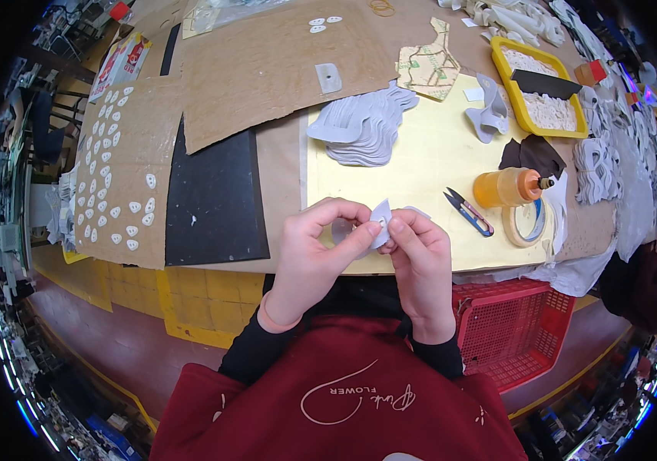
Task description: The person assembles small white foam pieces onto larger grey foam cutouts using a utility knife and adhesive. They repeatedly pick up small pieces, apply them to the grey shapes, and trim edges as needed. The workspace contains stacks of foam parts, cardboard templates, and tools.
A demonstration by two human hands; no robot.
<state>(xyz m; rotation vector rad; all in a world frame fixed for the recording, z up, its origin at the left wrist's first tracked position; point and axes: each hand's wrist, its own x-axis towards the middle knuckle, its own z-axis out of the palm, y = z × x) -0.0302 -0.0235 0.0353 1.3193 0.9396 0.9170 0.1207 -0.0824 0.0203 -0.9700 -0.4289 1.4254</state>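
My left hand (309,246) and my right hand (424,265) meet over the table's near edge. Between them they pinch a small, light grey, flexible cut piece (381,213), thumbs and fingertips pressed on it. One pointed end sticks up above the fingers; much of the rest is hidden behind them. Beyond my hands lies a fanned stack of wavy light grey cut pieces (363,131). To the right of my hands are thread snips (469,212) with dark blades, an orange squeeze bottle (506,188) on its side and a roll of tape (526,224).
Several small white pieces with holes (105,170) are spread on cardboard (144,131) at left, beside a black board (217,200). A yellow tray (524,127) of pale material sits far right. Below the table's right side stands a red plastic crate (513,330).
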